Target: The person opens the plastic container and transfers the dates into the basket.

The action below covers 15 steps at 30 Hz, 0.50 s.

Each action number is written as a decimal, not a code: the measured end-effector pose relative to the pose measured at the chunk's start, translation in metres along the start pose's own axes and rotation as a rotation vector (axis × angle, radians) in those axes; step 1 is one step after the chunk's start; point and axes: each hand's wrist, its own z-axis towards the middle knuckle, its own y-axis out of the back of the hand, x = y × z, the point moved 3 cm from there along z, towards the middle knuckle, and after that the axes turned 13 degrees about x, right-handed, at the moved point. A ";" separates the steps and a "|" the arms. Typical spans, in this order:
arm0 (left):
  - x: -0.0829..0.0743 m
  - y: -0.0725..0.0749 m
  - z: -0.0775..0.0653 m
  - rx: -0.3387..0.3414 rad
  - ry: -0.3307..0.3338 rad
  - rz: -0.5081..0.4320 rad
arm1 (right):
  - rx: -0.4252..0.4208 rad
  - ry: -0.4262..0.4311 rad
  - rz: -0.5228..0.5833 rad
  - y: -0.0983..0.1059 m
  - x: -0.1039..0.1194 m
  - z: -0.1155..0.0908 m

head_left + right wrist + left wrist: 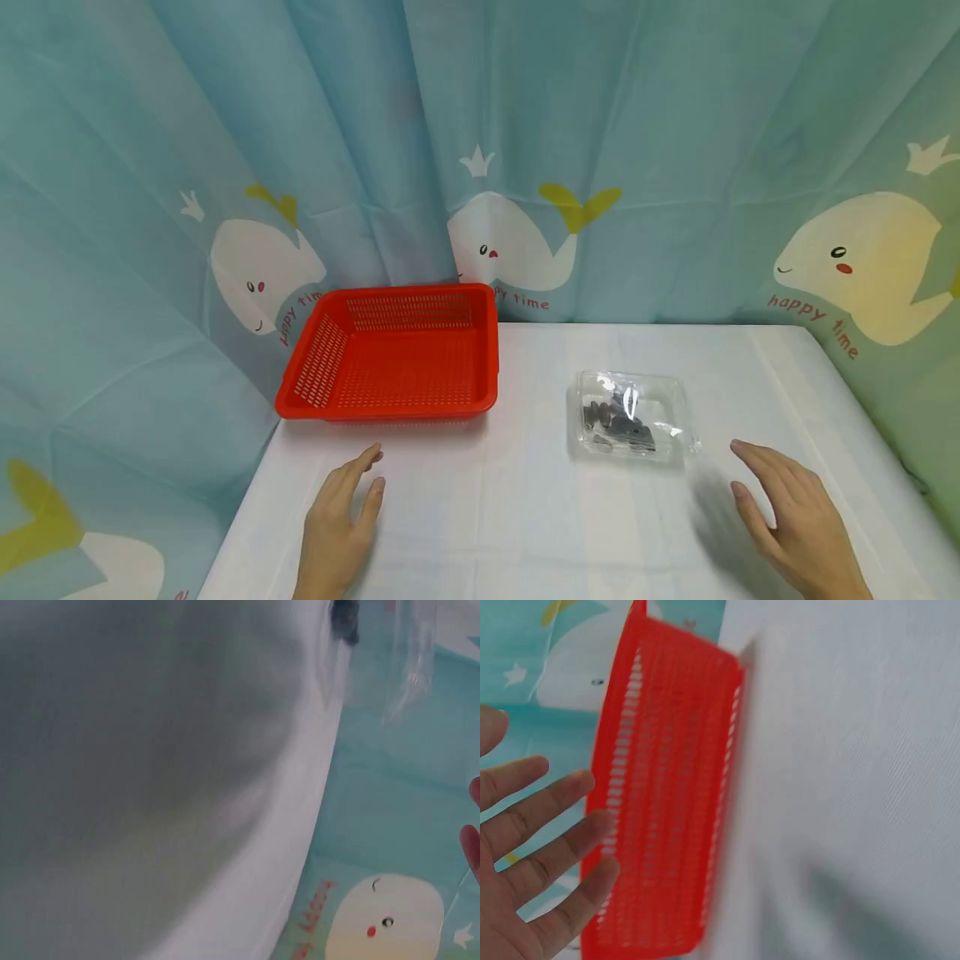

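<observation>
1. Head view, the step: the clear plastic container [664,412] rests on the tabletop [540,517], right of the red basket [412,412] and apart from it, with small dark pieces [626,428] showing through its wall. The step in hand is best judged as a reach. To do it well, the person should come to the container low and from the side, spread the grip along its opposite edges and press lightly, since thin plastic may flex. Keeping it level should stop the pieces from sliding. Whether a lid is fastened cannot be told, so tipping seems unwise.

2. Head view, the pose: both hands are empty, fingers loosely extended. The right hand [798,517] points forward and inward, thumb well parted from the fingers, its tips near the container's right side but not touching it. The left hand [333,521] points forward just short of the basket's near rim, thumb apart from the forefinger; from there it could steady the basket.

3. Left wrist view: the left hand's fingers are fanned wide and hold nothing. The basket lies beyond them.

4. Right wrist view: only two fingertips show at the right edge, so this view cannot tell the right hand's spread. Part of the container appears at the top.
</observation>
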 end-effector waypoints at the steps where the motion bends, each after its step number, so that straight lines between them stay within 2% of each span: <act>1: -0.001 -0.004 0.000 0.001 -0.011 -0.009 | -0.005 0.008 0.013 -0.002 0.002 0.003; 8: -0.009 -0.028 0.003 0.025 -0.061 -0.120 | -0.052 0.090 0.057 -0.019 0.019 0.020; 12: -0.013 -0.040 0.008 0.065 -0.074 -0.213 | -0.020 0.101 0.064 -0.029 0.027 0.026; 15: -0.016 -0.051 0.012 0.119 -0.052 -0.294 | 0.009 0.116 0.059 -0.037 0.033 0.031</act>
